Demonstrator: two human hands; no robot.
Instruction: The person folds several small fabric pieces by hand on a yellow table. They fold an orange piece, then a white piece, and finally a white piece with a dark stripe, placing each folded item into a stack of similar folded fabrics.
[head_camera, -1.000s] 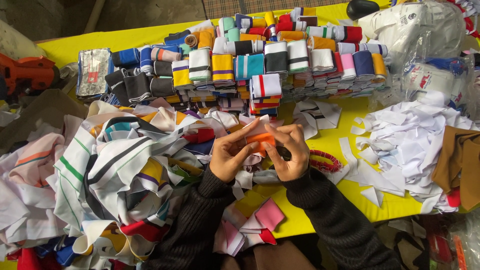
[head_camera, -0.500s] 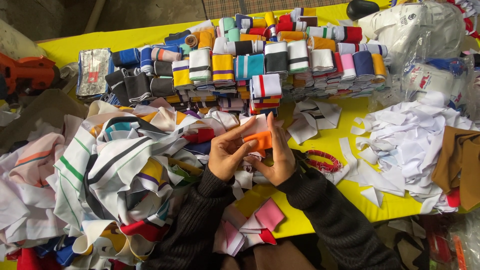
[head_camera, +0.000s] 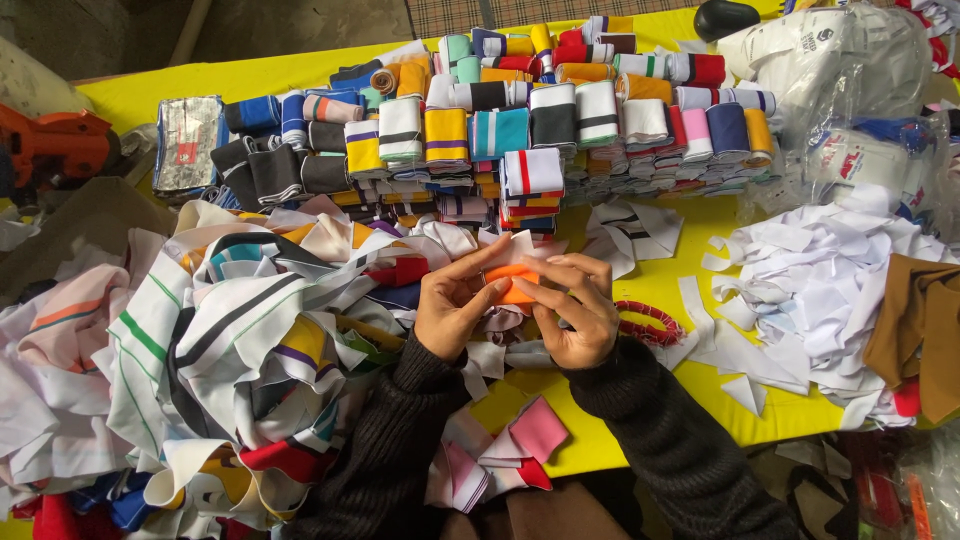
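Both hands, left (head_camera: 455, 312) & right (head_camera: 572, 310), close together, fingers pinched on 1 orange fabric strip (head_camera: 512, 283) btwn them.

My two arms are covered by long dark sleeves (head_camera: 660, 440) of a ribbed knitted sweater, nearly black, with fine vertical ribs. The cuffs end tight at the wrists. My left hand (head_camera: 452, 312) and my right hand (head_camera: 578, 312) are bare, without gloves, and the fingernails look short and unpainted.

Bright, even overhead light, soft shadows, sharp centre, slight wide-angle bending and darkening toward the edges.
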